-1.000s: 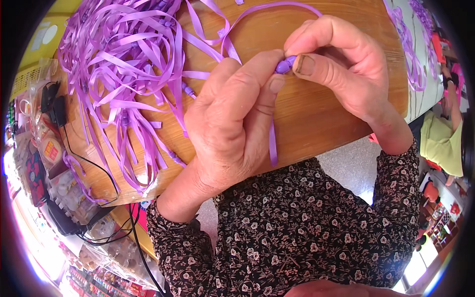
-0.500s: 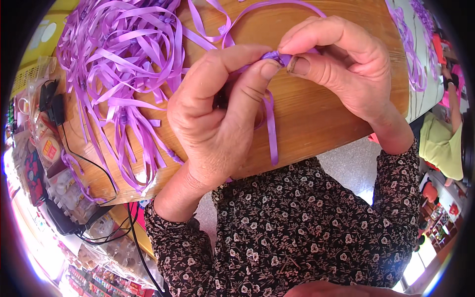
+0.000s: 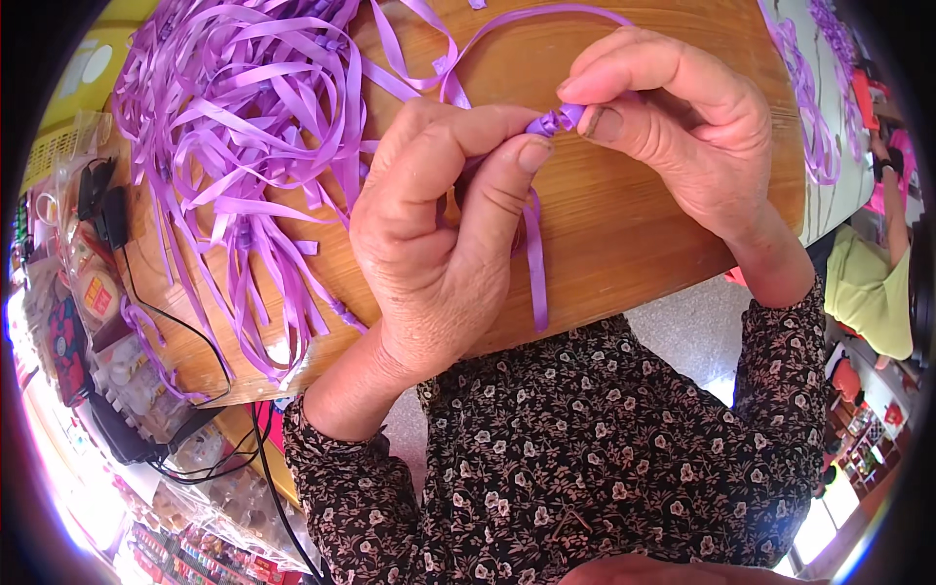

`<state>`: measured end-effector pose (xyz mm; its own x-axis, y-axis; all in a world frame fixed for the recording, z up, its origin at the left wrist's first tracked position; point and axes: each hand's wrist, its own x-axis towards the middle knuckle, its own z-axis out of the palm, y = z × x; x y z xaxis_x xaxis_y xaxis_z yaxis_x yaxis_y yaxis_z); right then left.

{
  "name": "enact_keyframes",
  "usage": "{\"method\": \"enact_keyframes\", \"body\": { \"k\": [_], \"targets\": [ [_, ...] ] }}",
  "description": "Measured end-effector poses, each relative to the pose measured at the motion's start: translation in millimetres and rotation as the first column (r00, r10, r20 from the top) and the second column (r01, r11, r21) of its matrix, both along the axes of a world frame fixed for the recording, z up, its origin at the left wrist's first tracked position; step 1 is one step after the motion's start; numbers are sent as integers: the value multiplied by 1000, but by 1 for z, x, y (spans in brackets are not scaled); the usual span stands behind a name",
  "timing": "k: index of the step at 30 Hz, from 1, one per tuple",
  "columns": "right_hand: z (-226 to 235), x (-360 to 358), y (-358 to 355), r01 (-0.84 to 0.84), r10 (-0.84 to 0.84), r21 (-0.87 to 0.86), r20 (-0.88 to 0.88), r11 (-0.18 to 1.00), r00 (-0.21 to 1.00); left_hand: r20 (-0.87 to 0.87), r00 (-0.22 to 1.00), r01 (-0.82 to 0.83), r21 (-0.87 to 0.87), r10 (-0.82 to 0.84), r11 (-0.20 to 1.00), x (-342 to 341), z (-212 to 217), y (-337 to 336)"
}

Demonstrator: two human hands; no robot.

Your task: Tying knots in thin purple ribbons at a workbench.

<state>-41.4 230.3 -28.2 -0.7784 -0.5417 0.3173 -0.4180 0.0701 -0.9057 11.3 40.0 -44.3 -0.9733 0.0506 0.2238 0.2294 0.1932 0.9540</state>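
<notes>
shifted slightly right since earlier, small purple piece point(image 3: 552, 123) between fingertips above wooden table point(image 3: 634, 234); left hand point(image 3: 434, 229) pinching one end with thumb and forefinger, right hand point(image 3: 687, 127) gripping the other likewise; heap of purple ribbons point(image 3: 255, 70) at left

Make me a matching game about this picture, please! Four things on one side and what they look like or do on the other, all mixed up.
Things:
1. Ribbon heap
2. Left hand
3. Table
4. Left sleeve

Looks or doings:
A. Brown and wooden
B. Dark with pale flowers
C. Purple and tangled
D. Pinching a small purple piece

Right pairs: 1-C, 2-D, 3-A, 4-B
</notes>
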Motion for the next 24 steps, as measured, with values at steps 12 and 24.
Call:
{"method": "enact_keyframes", "body": {
  "k": [12, 24],
  "targets": [
    [-2, 4, -7, -6, 1, -117, -43, 993, 999, 91, 995, -63, 149, 50, 987, 3, 6, 5],
    [12, 0, -5, 0, 27, 121, -215, 993, 976, 32, 999, 40, 49, -42, 998, 3, 3, 0]
  ]
}}
